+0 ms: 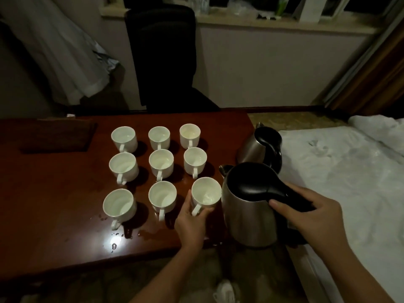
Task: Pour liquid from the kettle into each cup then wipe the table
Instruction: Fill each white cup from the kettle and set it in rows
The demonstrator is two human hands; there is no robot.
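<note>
With the left hand (191, 224) curled round the near-right cup (206, 194) and the right hand (310, 215) gripping the kettle (249, 206) handle just beside it, I'd tip slowly, spout low over the rim, since the table (54, 204) is already wet.

The near brushed-steel kettle (247, 215) has a dull satin body and a smooth, semi-gloss black plastic lid and handle. At its 12 o'clock, the second steel kettle (251, 147) looks shinier. The nine white glazed ceramic cups (161, 162) are smooth and glossy. The dark red-brown wooden surface (54, 193) is polished, mirroring a lamp glare at 6 o'clock, with wet drops (113, 246). The white bed sheet (338, 182) is matt, wrinkled cloth.
</note>
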